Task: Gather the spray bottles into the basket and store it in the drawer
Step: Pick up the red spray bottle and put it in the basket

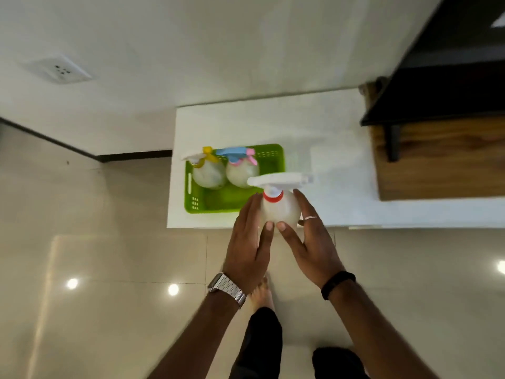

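A green plastic basket sits on the left part of a white counter. Two round white spray bottles stand in its far half: one with a yellow and white trigger head and one with a blue and pink head. A third white bottle with a red collar and white trigger head is held upright between both hands just right of the basket's near right corner. My left hand presses its left side and my right hand its right side, thumbs meeting at the front.
A wooden cabinet with a dark top stands on the counter's right side. A wall socket is on the wall at upper left. Glossy floor tiles and my bare foot lie below the counter edge.
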The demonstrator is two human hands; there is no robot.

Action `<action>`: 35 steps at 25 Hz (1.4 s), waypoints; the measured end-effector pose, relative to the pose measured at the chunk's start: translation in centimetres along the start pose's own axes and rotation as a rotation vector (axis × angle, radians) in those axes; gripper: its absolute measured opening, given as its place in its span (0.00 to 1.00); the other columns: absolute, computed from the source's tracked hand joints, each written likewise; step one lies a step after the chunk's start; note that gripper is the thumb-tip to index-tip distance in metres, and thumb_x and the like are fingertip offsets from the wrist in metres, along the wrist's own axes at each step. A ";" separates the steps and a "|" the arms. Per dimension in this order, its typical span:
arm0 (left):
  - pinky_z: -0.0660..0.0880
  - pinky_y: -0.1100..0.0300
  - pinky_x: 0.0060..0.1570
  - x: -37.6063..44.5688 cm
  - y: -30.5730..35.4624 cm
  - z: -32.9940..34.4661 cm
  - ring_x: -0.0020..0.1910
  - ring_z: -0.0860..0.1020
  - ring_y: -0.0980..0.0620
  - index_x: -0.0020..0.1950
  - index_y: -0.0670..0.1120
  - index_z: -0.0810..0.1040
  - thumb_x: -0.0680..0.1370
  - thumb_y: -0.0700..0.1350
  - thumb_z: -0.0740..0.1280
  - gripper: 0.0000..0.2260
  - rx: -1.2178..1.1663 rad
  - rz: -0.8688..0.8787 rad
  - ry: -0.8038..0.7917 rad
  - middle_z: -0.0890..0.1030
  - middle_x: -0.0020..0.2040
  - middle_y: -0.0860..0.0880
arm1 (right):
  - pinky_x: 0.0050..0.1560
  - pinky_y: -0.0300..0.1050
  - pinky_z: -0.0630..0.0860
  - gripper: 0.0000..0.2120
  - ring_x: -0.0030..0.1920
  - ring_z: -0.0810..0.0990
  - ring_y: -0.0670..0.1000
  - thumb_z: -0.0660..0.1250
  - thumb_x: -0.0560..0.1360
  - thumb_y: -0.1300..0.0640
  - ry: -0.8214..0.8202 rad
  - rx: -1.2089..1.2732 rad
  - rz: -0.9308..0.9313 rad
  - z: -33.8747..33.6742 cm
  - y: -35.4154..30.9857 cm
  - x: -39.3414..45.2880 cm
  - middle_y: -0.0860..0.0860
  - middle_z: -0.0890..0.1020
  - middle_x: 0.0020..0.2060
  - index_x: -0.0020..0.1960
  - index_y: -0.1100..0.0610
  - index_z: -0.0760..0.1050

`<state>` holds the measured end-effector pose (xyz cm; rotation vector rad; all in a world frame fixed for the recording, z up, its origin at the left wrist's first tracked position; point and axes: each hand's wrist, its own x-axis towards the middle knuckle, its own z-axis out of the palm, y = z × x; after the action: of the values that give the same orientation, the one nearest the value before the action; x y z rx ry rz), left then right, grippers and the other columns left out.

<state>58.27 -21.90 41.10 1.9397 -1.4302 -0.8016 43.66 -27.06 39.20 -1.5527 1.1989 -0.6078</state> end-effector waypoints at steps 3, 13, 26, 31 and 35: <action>0.69 0.47 0.73 1.7 -3.3 -2.5 0.78 0.66 0.49 0.79 0.44 0.63 0.84 0.50 0.57 0.24 -0.051 -0.022 0.008 0.67 0.79 0.47 | 0.71 0.50 0.71 0.36 0.74 0.69 0.47 0.61 0.78 0.34 -0.069 -0.063 -0.052 2.8 -0.6 3.1 0.46 0.69 0.75 0.80 0.48 0.56; 0.74 0.50 0.70 6.6 -5.8 -1.6 0.77 0.68 0.50 0.79 0.44 0.65 0.83 0.51 0.63 0.26 -0.087 0.024 -0.050 0.69 0.78 0.47 | 0.70 0.39 0.69 0.33 0.74 0.69 0.47 0.63 0.77 0.39 -0.051 -0.166 0.054 2.8 1.4 6.5 0.43 0.67 0.75 0.78 0.45 0.58; 0.78 0.50 0.63 7.5 -9.1 0.0 0.71 0.73 0.45 0.75 0.44 0.72 0.81 0.47 0.66 0.22 0.099 -0.028 -0.155 0.71 0.73 0.45 | 0.75 0.60 0.55 0.29 0.82 0.46 0.57 0.59 0.79 0.41 0.006 -0.714 0.002 4.8 5.4 7.3 0.55 0.52 0.82 0.78 0.51 0.66; 0.79 0.49 0.63 7.4 -9.2 0.7 0.70 0.74 0.43 0.74 0.44 0.72 0.81 0.46 0.66 0.21 0.154 -0.032 -0.119 0.73 0.72 0.43 | 0.75 0.63 0.55 0.30 0.82 0.45 0.57 0.58 0.79 0.40 0.001 -0.723 0.050 4.9 5.7 7.3 0.55 0.51 0.82 0.78 0.49 0.66; 0.77 0.50 0.65 7.4 -8.6 1.3 0.70 0.73 0.42 0.75 0.43 0.71 0.81 0.45 0.65 0.22 0.136 -0.055 -0.110 0.72 0.73 0.42 | 0.75 0.65 0.57 0.29 0.82 0.49 0.59 0.59 0.80 0.42 0.000 -0.739 0.033 4.5 5.7 7.5 0.56 0.55 0.82 0.78 0.51 0.64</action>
<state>64.22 -27.03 32.85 2.0727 -1.5373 -0.8675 48.08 -31.77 30.95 -2.1262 1.5433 -0.1292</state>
